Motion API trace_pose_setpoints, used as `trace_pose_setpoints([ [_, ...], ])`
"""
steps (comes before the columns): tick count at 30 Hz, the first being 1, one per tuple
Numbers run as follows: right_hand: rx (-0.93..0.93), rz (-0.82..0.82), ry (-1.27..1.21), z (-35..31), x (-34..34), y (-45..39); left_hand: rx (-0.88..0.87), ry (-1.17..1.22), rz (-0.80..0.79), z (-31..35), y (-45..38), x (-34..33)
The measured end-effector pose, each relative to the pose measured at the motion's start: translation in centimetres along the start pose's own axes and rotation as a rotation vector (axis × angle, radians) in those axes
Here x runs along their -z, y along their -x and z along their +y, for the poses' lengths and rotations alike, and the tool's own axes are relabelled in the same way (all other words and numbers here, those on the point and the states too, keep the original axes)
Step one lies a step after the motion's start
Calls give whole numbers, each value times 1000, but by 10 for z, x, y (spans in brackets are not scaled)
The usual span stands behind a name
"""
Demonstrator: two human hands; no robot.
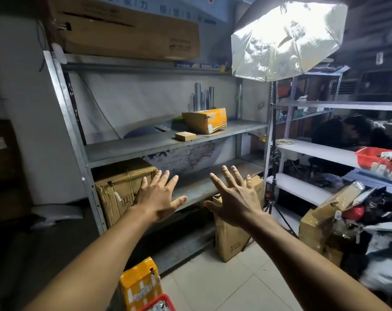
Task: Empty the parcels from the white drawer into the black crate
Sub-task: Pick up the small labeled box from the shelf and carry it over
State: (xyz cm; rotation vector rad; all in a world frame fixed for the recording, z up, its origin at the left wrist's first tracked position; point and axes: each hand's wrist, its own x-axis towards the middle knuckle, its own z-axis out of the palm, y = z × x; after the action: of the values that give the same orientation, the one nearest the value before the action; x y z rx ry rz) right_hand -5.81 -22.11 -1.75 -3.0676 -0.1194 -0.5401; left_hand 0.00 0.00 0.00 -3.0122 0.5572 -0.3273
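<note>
i see both hands raised in front of me, backs up, fingers spread wide and straight, holding nothing and touching nothing: the left hand [159, 197] and the right hand [233, 199] sit side by side, thumbs near each other but apart. behind them stands a grey metal shelf rack [132, 149]. on its middle shelf lie two parcels: one orange-taped parcel [205, 120] and, just in front of it, one small flat box [185, 136]. on the lower shelf, behind my left fingers, sits one big cardboard box [118, 187]. on the floor by the rack stands one tall brown carton [229, 239], partly hidden by my right wrist. at the bottom edge i see one orange-and-white parcel [141, 286] just beside the rim of a red basket [160, 303]. a second red basket [369, 157] with white packets in it rests on the white shelves to the right. i cannot find the white drawer or the black crate in this view.
</note>
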Motion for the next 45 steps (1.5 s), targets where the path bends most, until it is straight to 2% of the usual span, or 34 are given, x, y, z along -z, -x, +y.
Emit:
trace_pose_setpoints([
  [7, 45, -35, 42, 9, -21, -32, 36, -12, -6, 4, -20, -8],
  [14, 25, -23, 16, 28, -49, -93, 40, 2, 6, 3, -91, -13],
  [29, -24, -46, -3, 75, -117, -314, 44, 16, -30, -51, -340, -62],
  [33, -28, -37, -12, 101, -139, -364, 76, 8, -70, -53, -397, -82],
  [37, -21, -45, -22, 138, -173, -428, 135, 119, -113, -42, -462, -102],
  [45, 89, -64, -95, 208, -226, -558, 257, 101, -82, -29, -596, -137],
])
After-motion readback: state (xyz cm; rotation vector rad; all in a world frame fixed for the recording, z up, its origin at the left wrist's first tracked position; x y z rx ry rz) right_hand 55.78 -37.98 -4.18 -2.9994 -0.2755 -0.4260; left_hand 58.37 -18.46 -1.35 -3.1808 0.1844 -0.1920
